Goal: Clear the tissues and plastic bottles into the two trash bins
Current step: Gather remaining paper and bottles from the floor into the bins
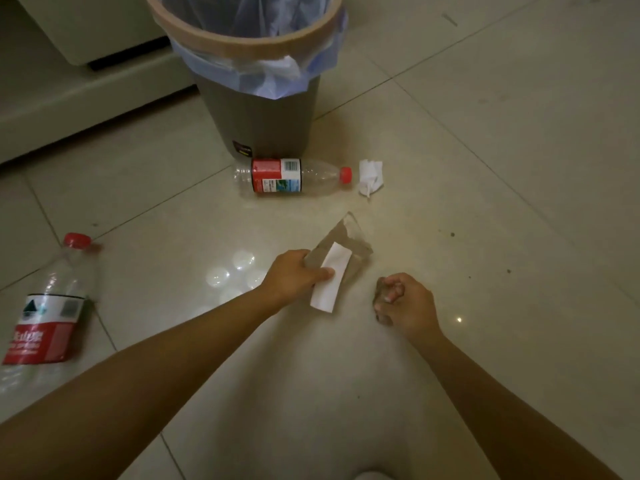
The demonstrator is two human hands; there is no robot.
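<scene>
A folded tissue (pixel 329 282) is pinched above the floor (pixel 485 168) by the left hand (pixel 294 275); light and limp, it suits an edge pinch. The right hand (pixel 405 303) is clenched, its contents unclear.

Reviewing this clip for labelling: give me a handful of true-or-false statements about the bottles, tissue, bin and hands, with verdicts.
1. The left hand holds a flat white tissue. True.
2. The bottle by the bin stands upright. False: it lies on its side.
3. A crumpled tissue lies beside that bottle's red cap. True.
4. The trash bin has no liner. False: a bluish bag lines it.
5. The second bottle is inside the bin. False: it lies on the floor, far left.
</scene>
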